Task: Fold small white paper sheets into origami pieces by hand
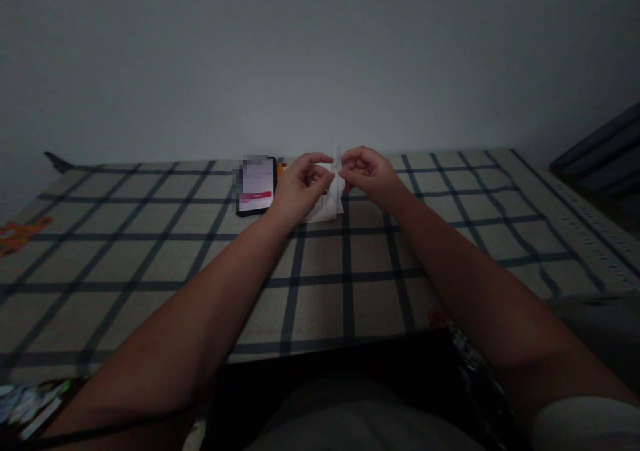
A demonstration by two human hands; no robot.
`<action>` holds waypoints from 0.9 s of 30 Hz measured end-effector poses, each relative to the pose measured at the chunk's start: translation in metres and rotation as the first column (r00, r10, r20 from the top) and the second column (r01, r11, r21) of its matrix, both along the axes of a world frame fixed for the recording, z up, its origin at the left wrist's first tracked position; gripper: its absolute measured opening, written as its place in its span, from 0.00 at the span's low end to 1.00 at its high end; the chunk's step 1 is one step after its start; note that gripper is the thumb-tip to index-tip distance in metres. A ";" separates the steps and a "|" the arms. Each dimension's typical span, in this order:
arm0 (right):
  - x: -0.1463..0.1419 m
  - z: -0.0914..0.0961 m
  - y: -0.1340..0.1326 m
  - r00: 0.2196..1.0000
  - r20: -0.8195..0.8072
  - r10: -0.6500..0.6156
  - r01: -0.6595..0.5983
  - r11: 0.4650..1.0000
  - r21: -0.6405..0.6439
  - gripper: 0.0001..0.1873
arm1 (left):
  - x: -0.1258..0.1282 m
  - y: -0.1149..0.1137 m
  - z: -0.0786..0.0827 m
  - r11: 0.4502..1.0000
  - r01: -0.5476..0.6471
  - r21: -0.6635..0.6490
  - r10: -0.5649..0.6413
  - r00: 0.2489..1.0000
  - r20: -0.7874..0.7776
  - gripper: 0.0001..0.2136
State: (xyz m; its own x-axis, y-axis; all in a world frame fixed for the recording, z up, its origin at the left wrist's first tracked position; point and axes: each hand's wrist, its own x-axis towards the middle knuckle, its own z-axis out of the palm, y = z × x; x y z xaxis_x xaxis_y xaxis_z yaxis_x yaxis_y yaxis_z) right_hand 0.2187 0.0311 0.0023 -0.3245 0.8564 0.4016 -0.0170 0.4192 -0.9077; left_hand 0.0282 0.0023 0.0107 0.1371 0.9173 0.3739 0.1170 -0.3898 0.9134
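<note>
Both my arms reach forward over a checked cloth (pixel 150 251). My left hand (pixel 300 188) and my right hand (pixel 367 174) meet at the far side and pinch a small piece of white paper (pixel 334 198) between their fingertips. The paper's top stands up in a point between the hands, and its lower part rests on the cloth. Both hands are closed on it with the fingers curled.
A phone (pixel 257 186) with a lit screen lies on the cloth just left of my left hand, with a small orange thing (pixel 281 166) behind it. A plain wall (pixel 320 58) rises behind. An orange patch (pixel 20 232) shows at the far left edge.
</note>
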 end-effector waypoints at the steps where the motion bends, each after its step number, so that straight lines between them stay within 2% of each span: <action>1: 0.000 0.001 -0.001 1.000 -0.002 0.004 -0.004 1.000 -0.005 0.22 | 0.000 -0.001 0.001 1.000 -0.002 0.002 0.002 1.000 -0.003 0.14; 9: 0.000 0.002 -0.004 0.998 0.018 0.062 -0.063 0.997 0.040 0.13 | 0.000 -0.001 0.003 0.998 -0.006 0.065 0.009 0.999 -0.035 0.07; 14: 0.001 0.002 -0.003 0.997 0.004 0.080 -0.080 0.995 0.065 0.10 | -0.001 -0.001 0.003 0.998 -0.010 0.065 0.014 0.998 -0.056 0.06; 20: 0.000 0.005 -0.006 0.998 0.029 0.047 -0.049 0.998 0.037 0.16 | -0.002 0.001 0.001 0.999 -0.003 0.044 0.005 0.999 -0.035 0.09; 24: -0.002 0.004 -0.006 0.999 -0.028 0.019 -0.019 1.000 -0.012 0.24 | -0.002 0.002 -0.002 1.000 0.005 0.027 -0.005 1.000 -0.008 0.14; 27: -0.003 0.001 -0.003 0.998 -0.057 0.005 -0.008 0.999 -0.049 0.26 | -0.002 0.001 -0.002 0.999 0.037 0.031 -0.037 0.999 -0.008 0.16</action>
State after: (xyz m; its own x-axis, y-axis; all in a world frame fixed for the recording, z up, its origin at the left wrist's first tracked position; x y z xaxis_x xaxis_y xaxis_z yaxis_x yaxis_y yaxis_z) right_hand 0.2161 0.0280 0.0030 -0.3076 0.8735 0.3773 -0.0719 0.3740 -0.9246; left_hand 0.0258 0.0030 0.0085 0.1736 0.8993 0.4013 0.1082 -0.4225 0.8999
